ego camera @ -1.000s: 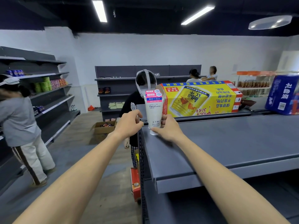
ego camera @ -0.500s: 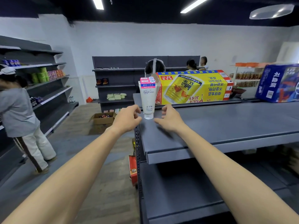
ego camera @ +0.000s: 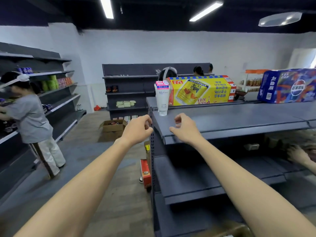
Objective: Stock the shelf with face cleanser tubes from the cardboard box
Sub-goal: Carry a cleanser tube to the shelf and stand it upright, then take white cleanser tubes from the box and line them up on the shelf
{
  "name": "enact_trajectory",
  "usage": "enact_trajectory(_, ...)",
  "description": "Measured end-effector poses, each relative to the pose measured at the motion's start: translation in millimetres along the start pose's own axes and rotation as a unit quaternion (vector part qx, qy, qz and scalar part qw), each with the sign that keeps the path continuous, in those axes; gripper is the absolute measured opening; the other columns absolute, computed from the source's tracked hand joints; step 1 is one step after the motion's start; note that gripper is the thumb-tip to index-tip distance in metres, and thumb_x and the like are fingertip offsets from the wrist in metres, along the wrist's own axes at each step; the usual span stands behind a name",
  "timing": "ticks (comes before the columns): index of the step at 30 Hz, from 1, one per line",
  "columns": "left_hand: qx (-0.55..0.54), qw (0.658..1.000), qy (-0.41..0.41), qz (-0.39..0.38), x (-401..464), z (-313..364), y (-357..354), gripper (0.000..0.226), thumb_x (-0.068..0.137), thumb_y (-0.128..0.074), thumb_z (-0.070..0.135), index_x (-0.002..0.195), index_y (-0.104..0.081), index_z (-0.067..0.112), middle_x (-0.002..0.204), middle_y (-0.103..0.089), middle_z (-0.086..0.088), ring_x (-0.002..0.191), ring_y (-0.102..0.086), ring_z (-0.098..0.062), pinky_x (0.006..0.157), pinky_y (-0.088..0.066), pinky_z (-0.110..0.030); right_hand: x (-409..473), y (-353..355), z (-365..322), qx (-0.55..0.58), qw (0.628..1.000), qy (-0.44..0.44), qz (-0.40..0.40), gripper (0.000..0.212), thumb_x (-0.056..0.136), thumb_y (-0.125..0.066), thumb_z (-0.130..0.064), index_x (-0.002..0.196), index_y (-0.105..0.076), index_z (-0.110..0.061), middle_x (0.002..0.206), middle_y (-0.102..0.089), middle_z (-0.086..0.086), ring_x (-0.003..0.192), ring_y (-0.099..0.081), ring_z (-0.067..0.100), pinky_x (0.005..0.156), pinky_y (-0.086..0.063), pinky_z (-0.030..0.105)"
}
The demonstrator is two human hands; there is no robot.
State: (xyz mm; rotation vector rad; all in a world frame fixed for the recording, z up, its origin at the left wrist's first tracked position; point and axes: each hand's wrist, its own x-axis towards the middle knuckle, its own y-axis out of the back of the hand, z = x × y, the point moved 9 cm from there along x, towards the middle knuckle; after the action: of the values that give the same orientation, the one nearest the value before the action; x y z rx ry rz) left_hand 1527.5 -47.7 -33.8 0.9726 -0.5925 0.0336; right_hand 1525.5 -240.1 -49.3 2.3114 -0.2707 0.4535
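Now released: tube stands alone on the shelf.
Face cleanser tube (ego camera: 162,98) upright at frame centre, top shelf (ego camera: 230,117); our left hand (ego camera: 137,130) and right hand (ego camera: 185,128) pulled back, each grip loosely curled, empty — we fetch the next.

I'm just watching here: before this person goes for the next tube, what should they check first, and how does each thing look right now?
1. Face cleanser tube stands upright, cap down, on the top shelf: ok.
2. Tube sits clear of the shelf's front edge: ok, though it is close to the left end.
3. Left hand holds nothing, fingers loosely curled: ok.
4. Right hand holds nothing and is off the tube: ok.
5. Free space on the top shelf to the right of the tube, in front of the yellow carton: ok.
6. Tubes left in the supply box: cannot tell; it is barely in view.
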Motion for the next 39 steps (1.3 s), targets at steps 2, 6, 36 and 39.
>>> enact_trajectory(2,-0.008,1.0,0.012,-0.008,-24.0,0.5,-9.9,0.013,0.083,-0.06,0.02,0.096,-0.062,0.021,0.076,-0.063,0.01,0.079,-0.061,-0.018,0.072,-0.05,-0.033,-31.6,2.0,-0.9,-0.007,1.0,0.015,-0.002,0.035,0.084,-0.07,-0.021,0.114,-0.056,-0.011,0.114,-0.059,0.006,0.104,-0.061,0.022,0.091,-0.046,0.029)
enact_trajectory(6,-0.02,0.998,0.037,-0.057,-68.8,5.7,-40.0,0.012,0.083,-0.061,0.022,0.094,-0.062,0.022,0.079,-0.064,0.011,0.084,-0.062,-0.02,0.077,-0.053,-0.036,-83.6,8.4,8.3,-0.031,0.999,0.018,-0.019,0.03,0.085,-0.07,-0.022,0.111,-0.059,-0.012,0.112,-0.06,0.005,0.102,-0.06,0.021,0.095,-0.048,0.034)
enact_trajectory(36,-0.085,0.957,0.201,-0.192,-284.4,140.0,-285.6,0.01,0.081,-0.065,0.018,0.086,-0.062,0.026,0.066,-0.062,0.018,0.065,-0.057,0.0,0.062,-0.04,-0.018,-326.3,75.6,291.1,-0.018,0.966,-0.172,-0.195,0.034,0.085,-0.07,-0.024,0.116,-0.058,-0.015,0.112,-0.062,0.003,0.095,-0.063,0.018,0.081,-0.05,0.027)
enact_trajectory(39,-0.082,0.95,0.222,-0.206,-301.0,133.6,-301.5,0.01,0.082,-0.066,0.019,0.084,-0.061,0.027,0.061,-0.061,0.02,0.062,-0.056,0.007,0.058,-0.036,-0.011,-339.9,60.2,312.0,-0.02,0.958,-0.193,-0.212,0.032,0.083,-0.071,-0.028,0.112,-0.058,-0.019,0.108,-0.063,-0.001,0.098,-0.063,0.019,0.088,-0.054,0.037)
